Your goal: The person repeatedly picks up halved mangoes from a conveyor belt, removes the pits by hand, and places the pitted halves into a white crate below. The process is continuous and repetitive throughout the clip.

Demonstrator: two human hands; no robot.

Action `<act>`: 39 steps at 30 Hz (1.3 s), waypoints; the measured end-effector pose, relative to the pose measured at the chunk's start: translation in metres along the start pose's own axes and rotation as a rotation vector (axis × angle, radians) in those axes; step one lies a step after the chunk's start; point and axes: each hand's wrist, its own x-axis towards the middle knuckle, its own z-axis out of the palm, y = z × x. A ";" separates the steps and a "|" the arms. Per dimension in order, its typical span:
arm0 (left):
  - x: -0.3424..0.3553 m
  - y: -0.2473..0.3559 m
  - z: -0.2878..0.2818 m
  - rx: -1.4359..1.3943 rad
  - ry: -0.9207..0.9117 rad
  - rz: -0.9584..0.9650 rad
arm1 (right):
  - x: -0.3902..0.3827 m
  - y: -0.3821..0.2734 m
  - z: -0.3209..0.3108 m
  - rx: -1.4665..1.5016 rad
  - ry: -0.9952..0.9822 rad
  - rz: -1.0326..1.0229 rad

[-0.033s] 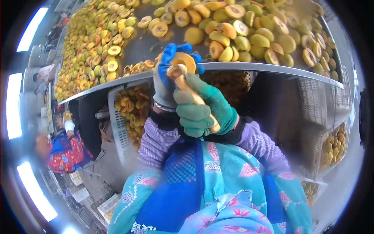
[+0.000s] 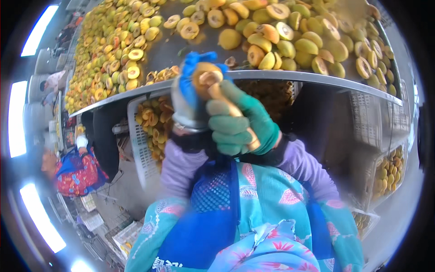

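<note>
My left hand (image 2: 189, 88), in a grey glove with blue-coated fingers, is wrapped round a halved yellow peach (image 2: 201, 71) just in front of the table's edge. My right hand (image 2: 242, 118), in a green glove, grips a pale wooden-handled tool (image 2: 231, 108) slanting up to the left. The tool's rounded brownish upper end overlaps the cut face of the peach half; motion blur hides its exact shape and how deep it sits. Both hands are close together in front of my chest.
A metal table (image 2: 172, 52) carries heaps of halved peaches (image 2: 308, 43), its raised rim (image 2: 272, 74) crossing beyond my hands. Below stand a white crate (image 2: 141, 136) of peach pieces and stacked crates (image 2: 378, 118) at right. A person in red patterned clothing (image 2: 79, 172) is at left.
My left hand has shifted slightly left and its fingers lie closer round the peach half, which has turned. The tool's upper end now overlaps the fruit more.
</note>
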 end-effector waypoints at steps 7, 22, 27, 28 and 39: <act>0.005 -0.015 -0.129 1.087 -0.202 -0.129 | -0.048 -0.012 -0.041 -0.483 0.919 0.054; 0.091 -0.051 -0.008 -0.490 -0.493 -0.387 | -0.025 -0.042 0.003 -1.840 1.096 -0.607; 0.054 -0.037 0.016 -0.392 -0.332 -0.190 | -0.013 -0.037 0.005 -2.051 1.050 -0.601; 0.050 -0.035 0.019 -0.138 -0.316 -0.032 | -0.012 -0.036 0.003 -2.071 1.067 -0.621; 0.043 -0.021 0.024 0.264 -0.313 0.293 | -0.013 -0.038 0.005 -2.031 1.003 -0.541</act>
